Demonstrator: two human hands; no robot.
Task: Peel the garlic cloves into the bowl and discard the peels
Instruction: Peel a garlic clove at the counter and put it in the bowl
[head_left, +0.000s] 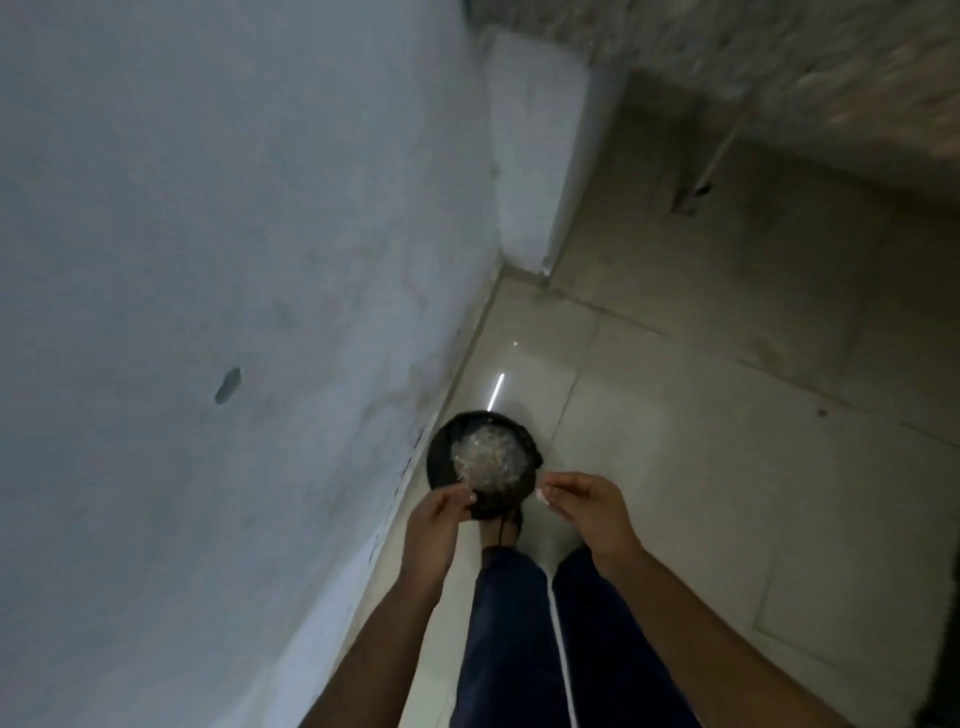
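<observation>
A round black bin (441, 457) stands on the floor against the wall, below my hands. It holds a heap of pale, whitish crumpled scraps (485, 460). My right hand (584, 506) hovers over the bin's right edge, its thumb and fingertips pinching a small white garlic peel (543, 496). My left hand (439, 522) is over the bin's near-left rim with its fingertips drawn together. Whether it holds anything is too small to tell. No bowl or garlic cloves are in view.
A white wall (208, 312) fills the left side. A glossy tiled floor (701, 467) stretches to the right. A white pillar (535, 156) stands at the back. My legs in dark blue trousers (519, 623) are just behind the bin, with one dark shoe (511, 522) by its base.
</observation>
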